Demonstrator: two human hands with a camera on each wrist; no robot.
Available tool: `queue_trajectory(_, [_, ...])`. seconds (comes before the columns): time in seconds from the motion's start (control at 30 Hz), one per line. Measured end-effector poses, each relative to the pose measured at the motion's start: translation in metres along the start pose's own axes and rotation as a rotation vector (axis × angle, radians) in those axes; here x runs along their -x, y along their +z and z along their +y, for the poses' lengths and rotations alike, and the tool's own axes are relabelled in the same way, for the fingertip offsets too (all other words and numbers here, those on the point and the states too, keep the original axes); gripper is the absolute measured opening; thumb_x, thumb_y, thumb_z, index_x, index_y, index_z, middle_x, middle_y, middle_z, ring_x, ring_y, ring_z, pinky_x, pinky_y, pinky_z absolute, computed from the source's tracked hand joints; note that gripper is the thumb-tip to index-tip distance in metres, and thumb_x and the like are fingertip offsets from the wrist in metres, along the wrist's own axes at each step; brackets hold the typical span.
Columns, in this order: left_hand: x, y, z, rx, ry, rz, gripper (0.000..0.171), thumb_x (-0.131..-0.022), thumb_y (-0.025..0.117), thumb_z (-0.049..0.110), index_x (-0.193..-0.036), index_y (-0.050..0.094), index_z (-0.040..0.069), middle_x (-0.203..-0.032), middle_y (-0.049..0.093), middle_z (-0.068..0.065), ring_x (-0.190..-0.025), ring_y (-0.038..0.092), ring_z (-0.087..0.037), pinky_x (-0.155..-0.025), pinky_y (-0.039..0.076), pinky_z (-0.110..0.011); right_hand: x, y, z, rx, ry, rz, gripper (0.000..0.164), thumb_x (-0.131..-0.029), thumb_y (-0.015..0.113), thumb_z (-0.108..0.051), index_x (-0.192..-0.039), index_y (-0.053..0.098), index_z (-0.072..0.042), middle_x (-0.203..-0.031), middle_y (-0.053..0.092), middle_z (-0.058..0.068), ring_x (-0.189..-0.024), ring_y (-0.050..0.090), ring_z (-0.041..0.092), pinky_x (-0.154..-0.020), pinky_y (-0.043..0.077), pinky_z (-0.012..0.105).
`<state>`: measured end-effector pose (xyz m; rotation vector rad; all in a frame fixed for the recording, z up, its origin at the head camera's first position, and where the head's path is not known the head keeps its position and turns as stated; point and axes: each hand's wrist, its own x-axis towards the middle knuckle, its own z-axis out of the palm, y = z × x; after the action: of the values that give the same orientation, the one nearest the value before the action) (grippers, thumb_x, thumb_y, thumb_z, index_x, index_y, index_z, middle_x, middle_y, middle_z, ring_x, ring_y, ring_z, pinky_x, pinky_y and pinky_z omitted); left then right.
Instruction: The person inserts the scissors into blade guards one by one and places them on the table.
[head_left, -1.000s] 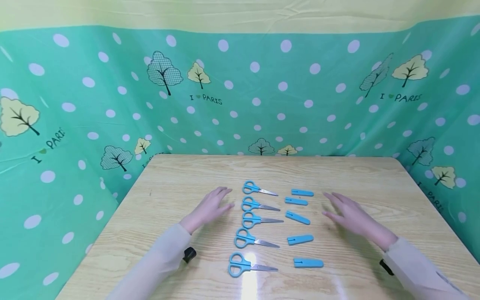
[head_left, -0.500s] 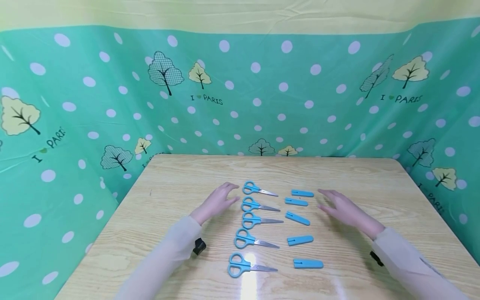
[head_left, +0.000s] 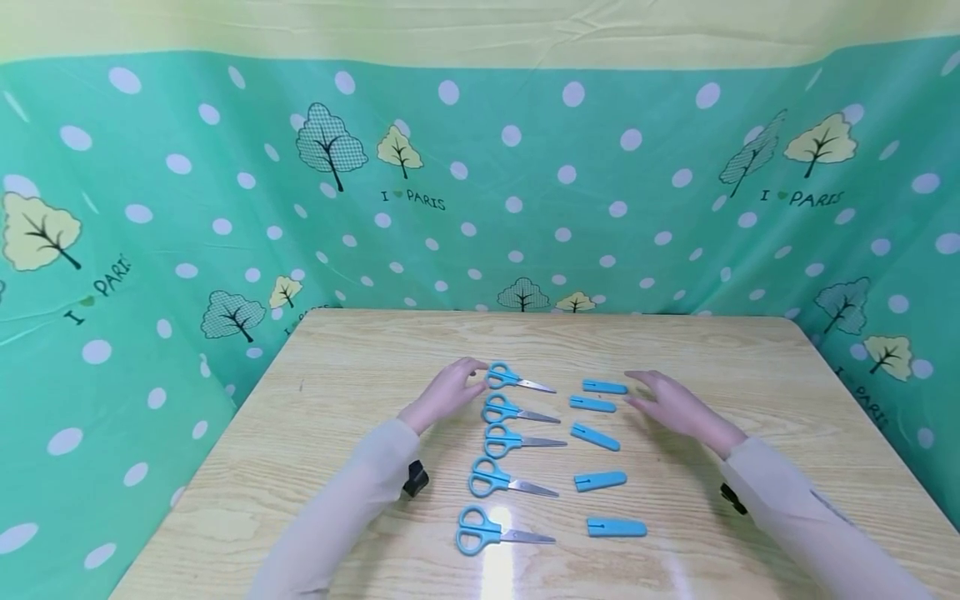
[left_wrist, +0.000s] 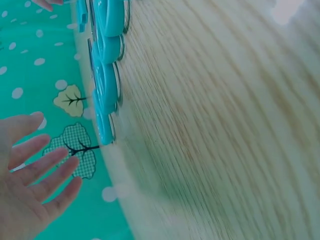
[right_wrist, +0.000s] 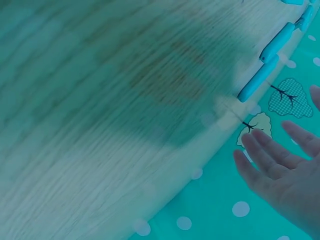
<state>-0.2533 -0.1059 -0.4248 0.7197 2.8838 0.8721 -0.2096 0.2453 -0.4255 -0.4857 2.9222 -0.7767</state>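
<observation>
Several blue-handled scissors lie in a column on the table, blades to the right; the farthest pair of scissors [head_left: 504, 376] is beside my left hand [head_left: 447, 392]. That hand's fingertips reach its handle loops from the left, and whether they touch cannot be told. Its fingers [left_wrist: 52, 175] look spread and relaxed in the left wrist view, holding nothing. To the right of the blades runs a column of blue blade covers. Beside the farthest blade cover [head_left: 604, 387] is my right hand [head_left: 673, 406], fingers loosely extended and nothing held in the right wrist view.
Nearer me on the wooden table [head_left: 337, 400] lie the nearest scissors [head_left: 480, 531] and the nearest cover [head_left: 617, 527]. A green dotted curtain [head_left: 540, 192] stands behind the table and along both sides. Dark wrist cameras hang under both sleeves.
My left hand has moved right and slightly away from me, up to the farthest scissors. My right hand has come left to the farthest cover. The scissors and covers stay put.
</observation>
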Motion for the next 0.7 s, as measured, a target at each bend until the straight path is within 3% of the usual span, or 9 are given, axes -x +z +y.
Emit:
queue_trajectory(0.4, [-0.014,0.010,-0.002,0.024,-0.039,-0.015,0.032,-0.088,0.055,0.015,-0.117,0.054,0.004,-0.120,0.053,-0.011,-0.105,0.052,-0.027,-0.086,0.045,-0.035,-0.017,0.006,0.002,-0.028,0.028,-0.024,0.048,-0.091,0.049,-0.024,-0.127,0.040,0.006,-0.127,0.040,0.029,-0.111,0.041,0.045,-0.089,0.037,0.053])
queue_trajectory(0.7, [-0.022,0.016,-0.001,-0.017,-0.035,-0.044,0.030,-0.088,0.055,0.016,-0.116,0.056,0.007,-0.119,0.054,-0.009,-0.106,0.052,-0.025,-0.088,0.044,-0.035,-0.026,0.009,-0.003,-0.019,0.018,-0.022,0.043,-0.090,0.052,-0.019,-0.122,0.044,0.008,-0.123,0.044,0.029,-0.112,0.042,0.043,-0.091,0.037,0.052])
